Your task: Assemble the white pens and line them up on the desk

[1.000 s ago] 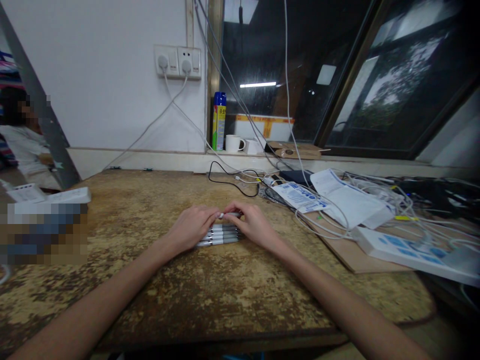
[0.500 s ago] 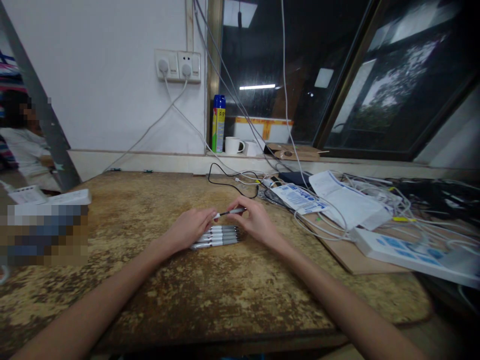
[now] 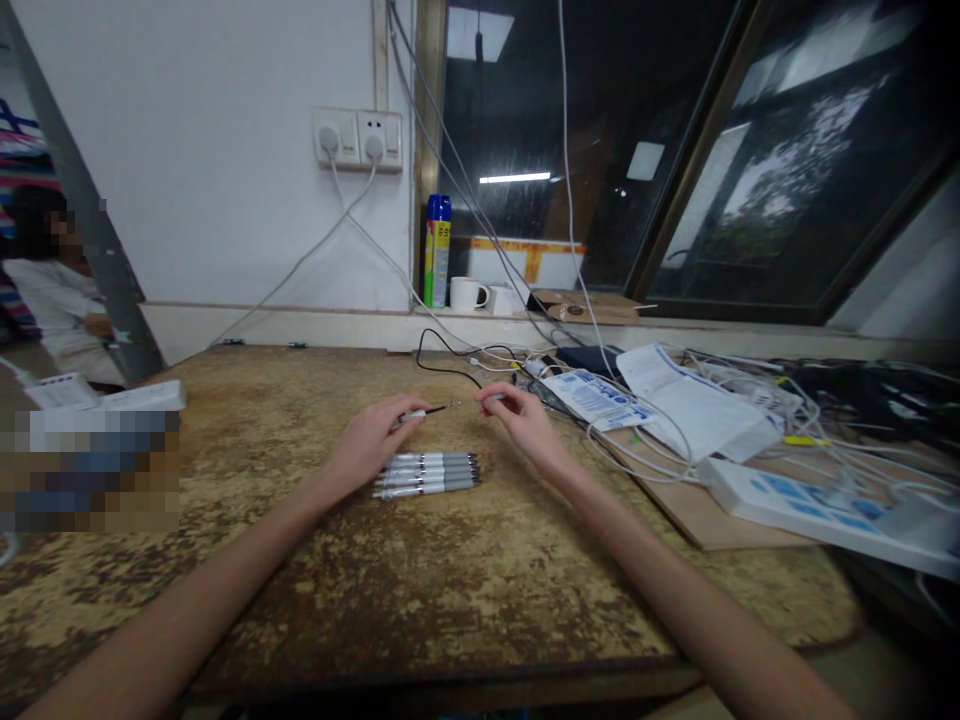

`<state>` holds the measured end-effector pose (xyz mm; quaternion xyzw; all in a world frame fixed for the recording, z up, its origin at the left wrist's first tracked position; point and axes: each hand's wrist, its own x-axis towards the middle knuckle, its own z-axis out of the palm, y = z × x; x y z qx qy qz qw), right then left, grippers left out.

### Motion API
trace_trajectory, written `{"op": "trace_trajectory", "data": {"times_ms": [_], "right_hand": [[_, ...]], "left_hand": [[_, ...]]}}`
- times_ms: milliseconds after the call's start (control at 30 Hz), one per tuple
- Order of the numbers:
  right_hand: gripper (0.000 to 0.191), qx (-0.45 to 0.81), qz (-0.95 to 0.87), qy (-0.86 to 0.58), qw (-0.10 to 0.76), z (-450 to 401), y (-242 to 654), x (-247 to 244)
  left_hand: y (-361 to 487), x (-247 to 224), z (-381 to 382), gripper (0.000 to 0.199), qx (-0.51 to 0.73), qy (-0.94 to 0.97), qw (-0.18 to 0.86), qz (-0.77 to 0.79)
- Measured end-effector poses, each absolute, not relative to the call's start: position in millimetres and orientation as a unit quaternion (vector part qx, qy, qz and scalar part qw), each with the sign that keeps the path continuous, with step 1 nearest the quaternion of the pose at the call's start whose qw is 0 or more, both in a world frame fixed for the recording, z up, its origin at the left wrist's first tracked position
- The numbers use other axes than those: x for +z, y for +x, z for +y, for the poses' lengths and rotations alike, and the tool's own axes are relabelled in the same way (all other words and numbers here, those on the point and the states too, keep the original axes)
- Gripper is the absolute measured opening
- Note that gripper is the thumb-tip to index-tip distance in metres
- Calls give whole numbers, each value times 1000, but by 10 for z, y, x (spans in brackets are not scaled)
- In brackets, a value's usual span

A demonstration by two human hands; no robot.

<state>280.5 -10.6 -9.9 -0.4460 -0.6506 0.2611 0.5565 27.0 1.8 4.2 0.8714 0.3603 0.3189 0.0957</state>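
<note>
My left hand [image 3: 375,435] is closed on the white barrel of a pen [image 3: 409,416], and a thin dark refill [image 3: 441,407] sticks out of it to the right. Between the fingertips of my right hand [image 3: 523,422] is a short grey pen section [image 3: 491,398], partly covered by the fingers. A gap separates this section from the refill's tip. Below and between both hands, several white-and-grey pens [image 3: 431,475] lie side by side on the worn wooden table [image 3: 420,590], their grey ends to the right.
Papers [image 3: 690,405], tangled cables and a white power strip [image 3: 810,505] crowd the table's right side. Another power strip [image 3: 142,397] is at the left edge. A spray can [image 3: 438,250] and a white mug [image 3: 466,293] stand on the sill. A person [image 3: 52,290] is at far left.
My hands have moved apart. The grey section has come away from the pen's barrel to the right, and the refill now shows along more of its length.
</note>
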Motion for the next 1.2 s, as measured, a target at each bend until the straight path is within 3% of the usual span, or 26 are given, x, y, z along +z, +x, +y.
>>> {"op": "trace_trajectory", "data": {"times_ms": [300,500,800,1200], "right_hand": [[34,283,-719,-433,464,-152,2670,-208],[40,402,-647,-404,507,-97,2710,-215],[44,415,-563,-437,566,-108,2813,-165],[30,186,-659,-476,552,-54,2851,-225]], "left_hand": [[296,52,-36,31,286,900,79,319],[263,-20,50,31,325,883,88,329],[84,-90,260,26,362,845,79,385],[80,-127,285,23,355,850,81,381]]}}
